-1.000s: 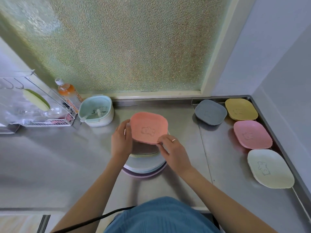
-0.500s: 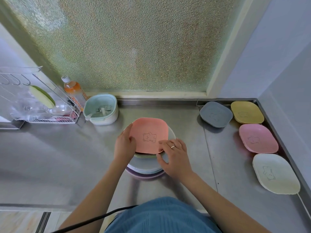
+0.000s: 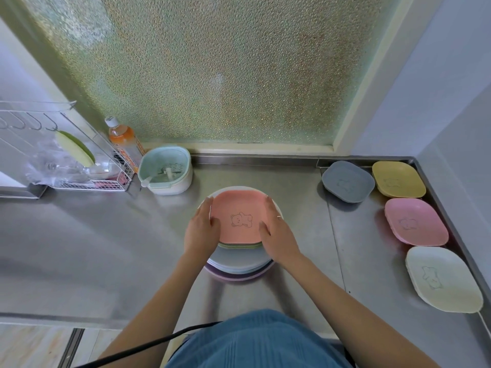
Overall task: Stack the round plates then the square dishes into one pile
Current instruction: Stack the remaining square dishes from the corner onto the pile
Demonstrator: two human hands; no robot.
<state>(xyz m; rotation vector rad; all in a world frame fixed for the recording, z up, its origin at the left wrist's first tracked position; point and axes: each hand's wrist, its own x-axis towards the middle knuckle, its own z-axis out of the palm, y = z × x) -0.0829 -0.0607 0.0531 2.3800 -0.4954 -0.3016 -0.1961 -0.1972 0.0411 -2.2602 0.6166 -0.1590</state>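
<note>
A pile of round plates (image 3: 239, 264) stands on the steel counter in front of me, with square dishes on top. The uppermost is a salmon square dish (image 3: 239, 205) with a bear drawing, lying flat on the pile. My left hand (image 3: 202, 229) lies against its left edge and my right hand (image 3: 276, 232) against its right edge, fingers fairly straight along the sides. To the right lie a grey square dish (image 3: 348, 181), a yellow square dish (image 3: 398, 179), a pink square dish (image 3: 414, 221) and a white square dish (image 3: 443, 280).
A mint and white strainer bowl (image 3: 166, 170) sits behind the pile to the left. An orange drink bottle (image 3: 123, 144) and a wire rack (image 3: 66, 160) stand at the far left. A frosted window rises behind; walls close the right corner.
The salmon dish went from tilted above the pile to lying flat on it. Both hands shifted from gripping its near edge to lying along its left and right sides.
</note>
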